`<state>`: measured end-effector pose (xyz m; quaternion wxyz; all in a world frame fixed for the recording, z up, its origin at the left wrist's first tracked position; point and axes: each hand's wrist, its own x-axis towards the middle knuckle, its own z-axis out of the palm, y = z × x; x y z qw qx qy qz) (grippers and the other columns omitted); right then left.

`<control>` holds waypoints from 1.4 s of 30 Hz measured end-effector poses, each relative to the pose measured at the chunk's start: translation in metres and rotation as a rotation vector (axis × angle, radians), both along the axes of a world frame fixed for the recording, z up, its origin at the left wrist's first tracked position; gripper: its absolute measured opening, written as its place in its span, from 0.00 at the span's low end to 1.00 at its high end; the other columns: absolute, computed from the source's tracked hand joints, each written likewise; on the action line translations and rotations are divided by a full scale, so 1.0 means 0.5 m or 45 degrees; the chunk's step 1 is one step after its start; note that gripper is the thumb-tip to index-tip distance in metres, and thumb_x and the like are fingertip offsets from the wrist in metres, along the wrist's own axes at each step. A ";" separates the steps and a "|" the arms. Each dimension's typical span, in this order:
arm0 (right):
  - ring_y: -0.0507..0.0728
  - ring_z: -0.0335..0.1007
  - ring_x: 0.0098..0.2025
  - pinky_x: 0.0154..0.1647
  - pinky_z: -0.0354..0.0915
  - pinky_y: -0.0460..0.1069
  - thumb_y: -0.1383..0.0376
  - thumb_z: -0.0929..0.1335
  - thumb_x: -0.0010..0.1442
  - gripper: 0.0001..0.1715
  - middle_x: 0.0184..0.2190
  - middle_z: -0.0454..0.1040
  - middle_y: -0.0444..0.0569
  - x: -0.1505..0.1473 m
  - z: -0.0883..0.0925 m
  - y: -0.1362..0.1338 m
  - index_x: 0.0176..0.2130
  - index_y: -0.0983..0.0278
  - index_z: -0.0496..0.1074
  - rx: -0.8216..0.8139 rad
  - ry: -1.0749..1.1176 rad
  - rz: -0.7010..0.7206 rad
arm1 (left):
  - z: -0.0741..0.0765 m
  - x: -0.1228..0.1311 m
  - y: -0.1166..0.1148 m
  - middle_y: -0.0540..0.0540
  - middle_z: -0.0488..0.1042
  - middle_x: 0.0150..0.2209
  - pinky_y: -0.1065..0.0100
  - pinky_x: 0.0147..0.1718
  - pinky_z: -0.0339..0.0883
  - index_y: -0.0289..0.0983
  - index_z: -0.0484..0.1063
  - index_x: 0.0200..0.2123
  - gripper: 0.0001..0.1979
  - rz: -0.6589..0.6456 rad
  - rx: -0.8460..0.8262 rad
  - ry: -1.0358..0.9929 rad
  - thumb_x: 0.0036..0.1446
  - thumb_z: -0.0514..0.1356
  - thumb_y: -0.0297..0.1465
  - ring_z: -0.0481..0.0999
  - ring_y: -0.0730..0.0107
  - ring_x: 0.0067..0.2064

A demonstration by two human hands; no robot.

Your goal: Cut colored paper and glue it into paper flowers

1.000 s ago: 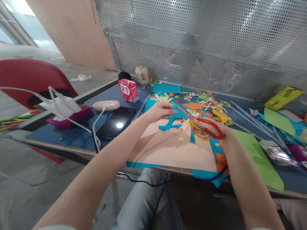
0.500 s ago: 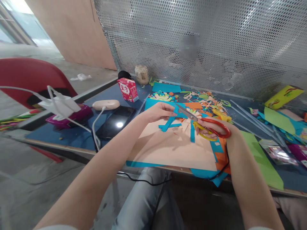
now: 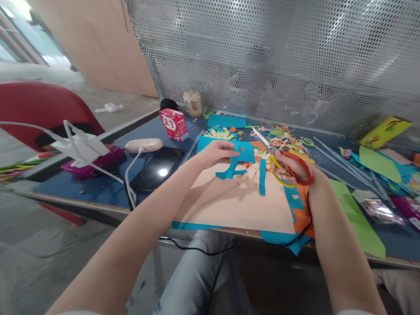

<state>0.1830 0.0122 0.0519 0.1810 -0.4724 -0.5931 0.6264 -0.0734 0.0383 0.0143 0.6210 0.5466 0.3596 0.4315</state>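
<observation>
Gripping scissors (image 3: 274, 154), fingers (image 3: 229, 150) pinching blue cutout (image 3: 243, 155)

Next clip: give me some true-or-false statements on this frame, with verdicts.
1. The left hand holds a blue paper cutout. True.
2. The right hand grips scissors with red and yellow handles. True.
3. The scissors' blades are closed on the blue paper cutout. False: the blades point up and away, clear of it.
4. The red carton lies flat beside the right hand. False: it stands far to the left, beyond the dark phone.
5. A peach sheet lies on the table below both hands. True.
</observation>
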 end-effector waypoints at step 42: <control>0.51 0.68 0.19 0.13 0.62 0.44 0.56 0.73 0.43 0.20 0.16 0.66 0.41 -0.069 -0.044 0.024 0.26 0.63 0.62 0.689 -0.024 -0.532 | 0.009 -0.014 0.004 0.54 0.66 0.18 0.75 0.17 0.53 0.33 0.72 0.40 0.25 -0.179 0.264 0.689 0.36 0.67 0.37 0.60 0.80 0.18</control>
